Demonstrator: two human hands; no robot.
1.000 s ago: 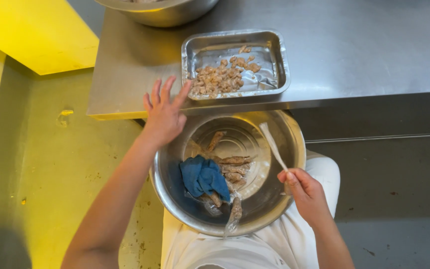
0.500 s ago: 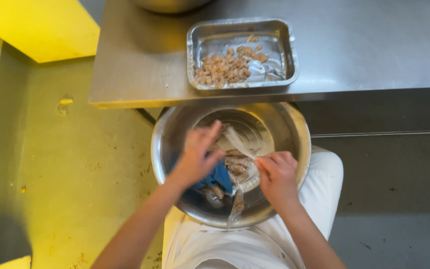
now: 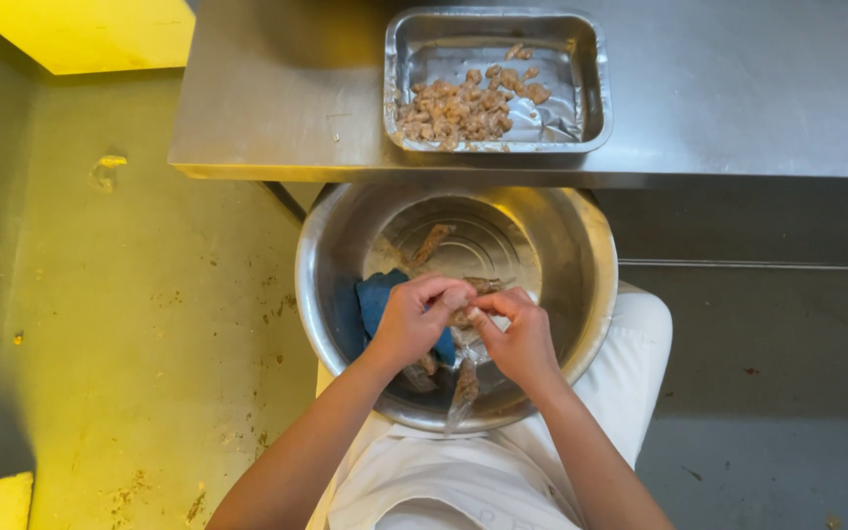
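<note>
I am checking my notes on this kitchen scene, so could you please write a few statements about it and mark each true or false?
1. Both hands are over the round metal bowl. True: the left hand and right hand meet above it.
2. The rectangular tray sits on the floor. False: it sits on the steel counter.
3. The tray is empty. False: it holds a pile of small brownish pieces.
4. A blue cloth lies in the bowl. True.
5. The hands are far apart. False: their fingers pinch one small piece together.
</note>
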